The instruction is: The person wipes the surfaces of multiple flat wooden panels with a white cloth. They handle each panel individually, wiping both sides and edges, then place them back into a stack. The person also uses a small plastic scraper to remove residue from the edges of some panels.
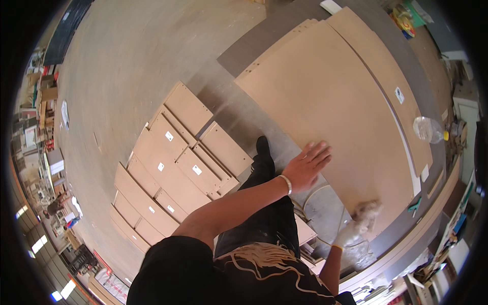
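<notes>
A large light-brown flat panel (325, 96) lies on a stack of boards to my right. My left hand (309, 158), bare and with a bracelet at the wrist, rests at the panel's near edge, fingers stretched out. Over the panel's near right corner is my right hand (362, 221), in a whitish glove with darker fingertips. Motion smears its fingers, so whether it grips anything does not show. Beyond the panel's far side lies another brown panel (410, 119) with a white label.
Stacked brown panels (185, 170), several with labels, stand on the floor to my left. A clear plastic bottle (428, 130) with a yellow cap and a green tool (415, 207) lie at the right. Dark grey boards (259, 40) sit beneath the panels. A hose (317, 192) runs below.
</notes>
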{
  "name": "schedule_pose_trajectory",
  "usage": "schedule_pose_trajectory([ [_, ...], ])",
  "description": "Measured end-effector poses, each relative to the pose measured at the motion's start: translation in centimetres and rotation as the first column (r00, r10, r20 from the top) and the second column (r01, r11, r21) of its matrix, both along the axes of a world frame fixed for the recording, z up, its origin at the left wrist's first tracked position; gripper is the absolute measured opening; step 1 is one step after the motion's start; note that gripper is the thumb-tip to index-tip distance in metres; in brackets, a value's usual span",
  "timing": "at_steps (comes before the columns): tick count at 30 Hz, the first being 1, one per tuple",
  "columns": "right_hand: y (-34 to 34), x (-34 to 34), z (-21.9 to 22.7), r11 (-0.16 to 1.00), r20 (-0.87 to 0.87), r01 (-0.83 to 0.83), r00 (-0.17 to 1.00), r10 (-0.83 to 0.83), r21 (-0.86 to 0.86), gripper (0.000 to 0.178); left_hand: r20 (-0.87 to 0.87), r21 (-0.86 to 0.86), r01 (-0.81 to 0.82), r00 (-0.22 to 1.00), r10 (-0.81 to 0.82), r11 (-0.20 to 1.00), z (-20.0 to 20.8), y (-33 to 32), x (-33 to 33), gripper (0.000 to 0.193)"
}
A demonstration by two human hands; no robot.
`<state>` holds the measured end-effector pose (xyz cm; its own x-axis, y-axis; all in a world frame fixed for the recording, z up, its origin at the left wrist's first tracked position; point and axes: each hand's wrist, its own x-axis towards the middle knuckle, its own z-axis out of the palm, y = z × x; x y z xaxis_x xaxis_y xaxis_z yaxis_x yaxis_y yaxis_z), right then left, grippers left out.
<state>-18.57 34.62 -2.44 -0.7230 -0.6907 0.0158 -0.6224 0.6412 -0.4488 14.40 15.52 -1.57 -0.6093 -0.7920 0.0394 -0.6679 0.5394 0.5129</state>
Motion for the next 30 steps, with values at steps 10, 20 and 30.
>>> schedule_pose_trajectory([
  [10, -24.0, 18.6, 6.4, 0.145, 0.040, -0.980, 0.151, 0.988, 0.140, 0.053, -0.069, 0.314, 0.156, 0.988, -0.142, 0.936, -0.5, 7.7, 2.1, 0.073],
  [20, -37.6, 38.2, 3.9, -0.197, -0.155, -0.965, -0.171, 0.973, -0.171, 0.047, -0.263, 0.417, 0.309, 0.941, -0.212, 0.855, 3.1, 3.9, -2.2, 0.065],
  [30, -34.5, 33.8, 5.6, -0.207, 0.007, -0.963, -0.211, 0.977, -0.174, 0.043, -0.113, 0.152, -0.100, 0.987, 0.117, 0.983, -1.5, 0.7, -1.6, 0.053],
])
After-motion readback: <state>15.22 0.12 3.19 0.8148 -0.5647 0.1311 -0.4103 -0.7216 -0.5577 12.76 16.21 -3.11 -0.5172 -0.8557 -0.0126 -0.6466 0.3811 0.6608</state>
